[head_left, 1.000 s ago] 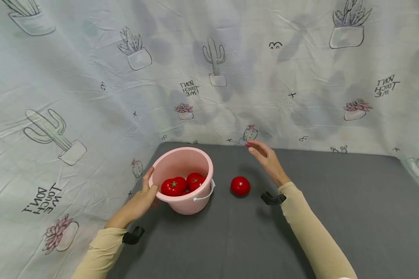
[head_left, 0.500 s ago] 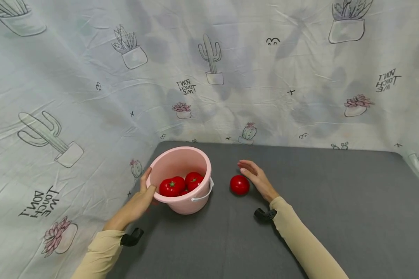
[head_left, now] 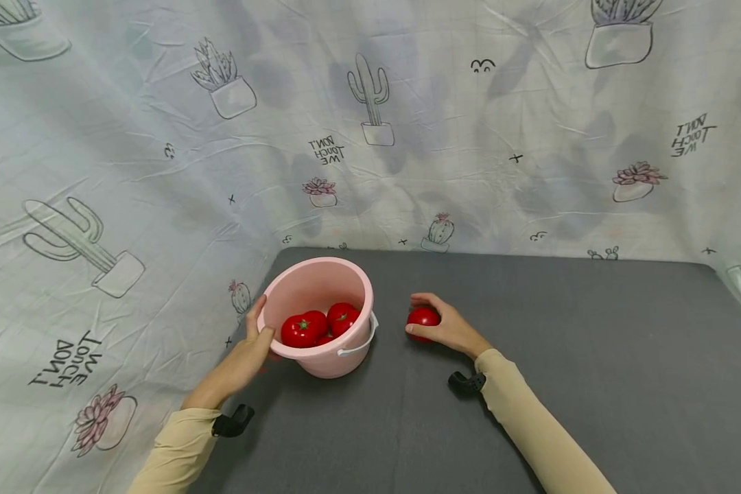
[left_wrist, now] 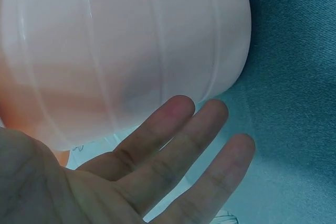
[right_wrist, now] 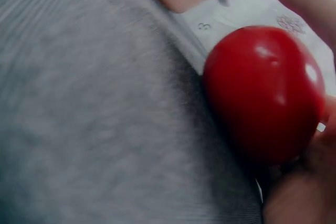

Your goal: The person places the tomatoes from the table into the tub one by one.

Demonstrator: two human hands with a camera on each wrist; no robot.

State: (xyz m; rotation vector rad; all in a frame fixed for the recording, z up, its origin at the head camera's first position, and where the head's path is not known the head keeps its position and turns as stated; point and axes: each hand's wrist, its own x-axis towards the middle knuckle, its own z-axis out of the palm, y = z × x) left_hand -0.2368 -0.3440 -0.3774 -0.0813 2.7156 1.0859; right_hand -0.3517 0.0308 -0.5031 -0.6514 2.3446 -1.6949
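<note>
A pink bucket [head_left: 333,362] with several red tomatoes [head_left: 304,331] inside stands tilted on the grey table. My left hand [head_left: 247,357] holds its rim at the left, the thumb over the edge. In the left wrist view three fingers [left_wrist: 173,169] stretch out below the bucket's ribbed wall [left_wrist: 131,40]. Right of the bucket, a single tomato [head_left: 421,318] is on the table, and my right hand [head_left: 447,329] grips it, fingers behind and thumb in front. The right wrist view shows that smooth red tomato [right_wrist: 262,93] close up; part of the hand there is blurred.
A white handle [head_left: 364,343] hangs at the bucket's right side. Behind and to the left, a pale curtain [head_left: 444,137] printed with potted cacti borders the grey table [head_left: 562,343]. Black wrist straps [head_left: 466,384] sit at both sleeves.
My right hand has come down and left from above the table, and its fingers have closed around the lone tomato. The left hand stays on the bucket rim.
</note>
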